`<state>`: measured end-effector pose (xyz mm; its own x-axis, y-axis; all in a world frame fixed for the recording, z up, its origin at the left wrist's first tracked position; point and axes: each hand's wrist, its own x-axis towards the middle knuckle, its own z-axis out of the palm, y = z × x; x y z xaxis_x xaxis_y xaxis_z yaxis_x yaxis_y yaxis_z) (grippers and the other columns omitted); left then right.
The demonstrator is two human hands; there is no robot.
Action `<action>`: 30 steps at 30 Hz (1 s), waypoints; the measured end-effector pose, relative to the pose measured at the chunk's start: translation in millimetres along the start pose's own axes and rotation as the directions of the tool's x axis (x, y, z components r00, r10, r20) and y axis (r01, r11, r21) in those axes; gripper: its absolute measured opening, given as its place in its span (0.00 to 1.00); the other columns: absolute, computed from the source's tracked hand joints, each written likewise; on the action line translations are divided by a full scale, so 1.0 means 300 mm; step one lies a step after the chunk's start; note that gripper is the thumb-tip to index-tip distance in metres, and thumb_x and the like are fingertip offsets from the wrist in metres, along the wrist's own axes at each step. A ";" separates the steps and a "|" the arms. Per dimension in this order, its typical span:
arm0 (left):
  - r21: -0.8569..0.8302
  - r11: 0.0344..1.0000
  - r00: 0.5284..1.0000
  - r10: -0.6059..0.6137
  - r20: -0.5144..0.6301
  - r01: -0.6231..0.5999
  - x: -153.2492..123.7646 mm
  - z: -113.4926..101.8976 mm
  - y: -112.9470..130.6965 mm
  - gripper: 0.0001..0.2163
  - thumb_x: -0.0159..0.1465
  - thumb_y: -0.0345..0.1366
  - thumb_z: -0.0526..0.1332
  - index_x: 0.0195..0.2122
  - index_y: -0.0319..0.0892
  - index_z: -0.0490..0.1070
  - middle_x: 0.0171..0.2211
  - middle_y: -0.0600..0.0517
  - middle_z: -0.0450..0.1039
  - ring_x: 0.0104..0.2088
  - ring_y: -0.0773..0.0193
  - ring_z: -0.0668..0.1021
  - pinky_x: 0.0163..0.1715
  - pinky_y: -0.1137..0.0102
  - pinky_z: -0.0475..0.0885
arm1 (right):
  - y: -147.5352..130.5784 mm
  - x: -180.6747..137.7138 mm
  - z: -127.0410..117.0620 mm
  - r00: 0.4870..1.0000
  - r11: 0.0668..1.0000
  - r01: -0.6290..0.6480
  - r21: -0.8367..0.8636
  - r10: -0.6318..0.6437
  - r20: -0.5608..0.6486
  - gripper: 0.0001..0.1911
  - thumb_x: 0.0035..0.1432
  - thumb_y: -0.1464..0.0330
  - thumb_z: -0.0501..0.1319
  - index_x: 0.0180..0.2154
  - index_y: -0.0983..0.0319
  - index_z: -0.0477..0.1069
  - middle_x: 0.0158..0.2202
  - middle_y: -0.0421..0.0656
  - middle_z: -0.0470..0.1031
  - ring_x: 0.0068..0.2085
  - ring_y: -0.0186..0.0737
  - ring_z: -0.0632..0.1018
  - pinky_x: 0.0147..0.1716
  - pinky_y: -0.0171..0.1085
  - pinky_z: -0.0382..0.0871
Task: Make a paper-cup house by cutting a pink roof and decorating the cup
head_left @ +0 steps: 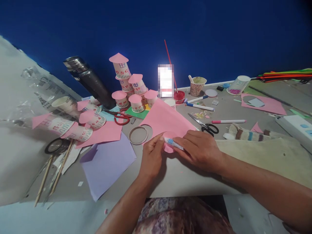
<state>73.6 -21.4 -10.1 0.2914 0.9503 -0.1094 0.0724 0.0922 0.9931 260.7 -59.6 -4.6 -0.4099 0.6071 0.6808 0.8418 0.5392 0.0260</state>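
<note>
- Two hands are at work over one tabletop [131,185].
- The right grip [203,148] is closed around one small white and blue tube [173,143].
- The left grip [151,157] has its thumb and fingers bunched at the tube's tip; I cannot tell if it pinches the tube or the paper there.
- The tube lies slanted over one small pink round [168,150], in front of one big pink sheet [168,113].
- Six cups [136,104] with pink roofs stand in a pile: three low, two in the middle, one on top.
- Four more roofed cups [81,132] lie on their sides to the left.
- One tall black bottle [94,84] leans behind them.
- There are two pairs of scissors: one red pair [122,119] and one black pair [211,129].
- There are two tape rolls: one pale ring [138,134] near the left grip and one black roll [50,147].
- One purple sheet [108,165] is on the left, and two wood sticks [44,180] poke over the edge.
- On the right are two blue-capped pens [200,107] and one pink pen [229,121].
- One red pot [179,97] has one red stick [167,50] in it.
</note>
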 end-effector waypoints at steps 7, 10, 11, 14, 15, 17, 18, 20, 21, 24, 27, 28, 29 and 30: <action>0.075 0.993 0.992 0.099 -0.079 -0.093 -0.006 0.022 0.034 0.17 0.70 0.43 0.63 0.24 0.43 0.72 0.23 0.55 0.65 0.28 0.64 0.64 0.32 0.69 0.63 | -0.026 -0.003 0.003 0.998 0.992 -0.036 -0.120 0.029 -0.057 0.10 0.71 0.64 0.64 0.39 0.62 0.78 0.23 0.40 0.75 0.27 0.39 0.72 0.30 0.43 0.56; 0.091 0.989 0.987 0.126 -0.097 -0.117 -0.014 0.038 0.033 0.13 0.70 0.43 0.63 0.30 0.43 0.78 0.27 0.54 0.72 0.30 0.61 0.69 0.35 0.69 0.66 | -0.032 -0.003 0.004 0.994 0.988 -0.084 -0.128 0.074 -0.083 0.08 0.71 0.65 0.65 0.39 0.62 0.78 0.23 0.40 0.76 0.28 0.39 0.73 0.31 0.43 0.56; 0.090 0.988 0.986 0.133 -0.097 -0.125 -0.017 0.042 0.031 0.12 0.70 0.43 0.63 0.33 0.43 0.80 0.29 0.53 0.75 0.32 0.61 0.71 0.37 0.69 0.67 | -0.032 -0.003 0.004 0.992 0.986 -0.099 -0.131 0.087 -0.091 0.08 0.71 0.65 0.65 0.39 0.62 0.78 0.23 0.40 0.76 0.28 0.39 0.73 0.31 0.43 0.56; 0.078 0.987 0.984 0.151 -0.095 -0.144 -0.027 0.052 0.023 0.10 0.71 0.41 0.63 0.41 0.44 0.83 0.38 0.50 0.82 0.39 0.57 0.77 0.43 0.68 0.71 | -0.025 0.000 0.000 0.988 0.982 -0.130 -0.140 0.117 -0.101 0.09 0.71 0.64 0.64 0.38 0.62 0.78 0.23 0.40 0.76 0.27 0.39 0.72 0.31 0.43 0.56; 0.078 0.987 0.984 0.150 -0.096 -0.143 -0.030 0.051 0.020 0.10 0.71 0.41 0.63 0.41 0.45 0.83 0.40 0.50 0.82 0.41 0.57 0.77 0.45 0.67 0.71 | -0.021 0.001 -0.002 0.988 0.982 -0.131 -0.139 0.118 -0.099 0.09 0.71 0.64 0.64 0.38 0.62 0.78 0.23 0.40 0.76 0.27 0.39 0.72 0.31 0.43 0.56; 0.080 0.990 0.987 0.127 -0.098 -0.119 -0.029 0.043 0.014 0.09 0.70 0.41 0.63 0.39 0.45 0.82 0.38 0.51 0.81 0.41 0.57 0.77 0.44 0.68 0.72 | -0.012 0.002 -0.004 0.992 0.985 -0.108 -0.131 0.098 -0.081 0.10 0.72 0.64 0.64 0.39 0.62 0.79 0.23 0.40 0.76 0.27 0.39 0.72 0.31 0.43 0.57; 0.078 0.992 0.990 0.103 -0.095 -0.096 -0.026 0.036 0.011 0.09 0.70 0.41 0.63 0.37 0.45 0.81 0.36 0.52 0.79 0.39 0.58 0.76 0.42 0.68 0.71 | -0.007 0.002 -0.005 0.995 0.989 -0.086 -0.125 0.078 -0.066 0.10 0.72 0.64 0.64 0.39 0.63 0.79 0.23 0.40 0.75 0.28 0.40 0.72 0.31 0.43 0.57; 0.074 0.996 0.996 0.053 -0.076 -0.048 -0.016 0.018 0.008 0.13 0.70 0.43 0.63 0.31 0.44 0.78 0.29 0.54 0.72 0.32 0.62 0.71 0.35 0.69 0.68 | 0.001 0.000 -0.004 0.999 0.994 -0.035 -0.101 0.032 -0.035 0.11 0.73 0.64 0.63 0.40 0.64 0.79 0.24 0.40 0.75 0.29 0.40 0.72 0.31 0.43 0.58; 0.074 0.997 0.997 0.039 -0.065 -0.035 -0.010 0.009 0.007 0.15 0.71 0.44 0.62 0.28 0.44 0.75 0.26 0.55 0.68 0.30 0.63 0.68 0.32 0.69 0.66 | 0.003 -0.001 -0.002 1.000 0.996 -0.015 -0.086 0.013 -0.024 0.11 0.73 0.64 0.62 0.40 0.64 0.79 0.25 0.41 0.76 0.29 0.40 0.72 0.31 0.43 0.58; 0.107 0.994 0.997 0.040 -0.059 -0.033 0.004 -0.007 0.010 0.18 0.71 0.44 0.62 0.23 0.43 0.70 0.23 0.56 0.59 0.27 0.65 0.62 0.27 0.69 0.60 | 0.003 -0.005 0.002 1.000 0.998 0.018 -0.055 -0.019 -0.012 0.10 0.73 0.65 0.63 0.41 0.64 0.79 0.26 0.41 0.77 0.30 0.40 0.72 0.30 0.42 0.58; 0.181 0.982 0.994 0.077 -0.077 -0.062 0.004 -0.001 0.018 0.17 0.70 0.41 0.62 0.24 0.43 0.71 0.22 0.56 0.59 0.26 0.65 0.62 0.28 0.68 0.60 | -0.006 -0.006 0.003 1.000 0.998 -0.001 -0.068 -0.001 -0.018 0.10 0.72 0.65 0.63 0.41 0.64 0.80 0.25 0.41 0.77 0.29 0.39 0.72 0.30 0.42 0.57; 0.202 0.976 0.992 0.098 -0.081 -0.080 0.001 0.006 0.019 0.16 0.70 0.41 0.61 0.24 0.43 0.72 0.22 0.56 0.60 0.26 0.65 0.63 0.28 0.68 0.62 | -0.011 -0.006 0.003 0.999 0.997 -0.021 -0.074 0.019 -0.030 0.11 0.72 0.64 0.63 0.40 0.64 0.80 0.24 0.41 0.77 0.28 0.39 0.72 0.31 0.42 0.57; 0.214 0.972 0.989 0.120 -0.085 -0.100 -0.003 0.013 0.020 0.16 0.71 0.41 0.60 0.25 0.43 0.74 0.23 0.56 0.63 0.27 0.65 0.65 0.30 0.68 0.64 | -0.015 -0.006 0.003 0.998 0.996 -0.047 -0.079 0.043 -0.047 0.11 0.73 0.64 0.63 0.40 0.64 0.80 0.24 0.41 0.77 0.28 0.39 0.73 0.31 0.42 0.57; 0.217 0.969 0.985 0.142 -0.095 -0.118 -0.009 0.021 0.019 0.15 0.71 0.41 0.60 0.28 0.43 0.76 0.24 0.55 0.67 0.28 0.64 0.68 0.32 0.68 0.67 | -0.019 -0.007 0.003 0.995 0.994 -0.075 -0.083 0.070 -0.066 0.12 0.73 0.64 0.62 0.39 0.63 0.80 0.23 0.40 0.77 0.27 0.39 0.73 0.31 0.42 0.57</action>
<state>79.2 -25.1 -4.3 0.2066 0.9777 0.0367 0.2427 -0.0876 0.9661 256.5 -63.3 -6.8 -0.3259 0.6030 0.7281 0.8965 0.4415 0.0356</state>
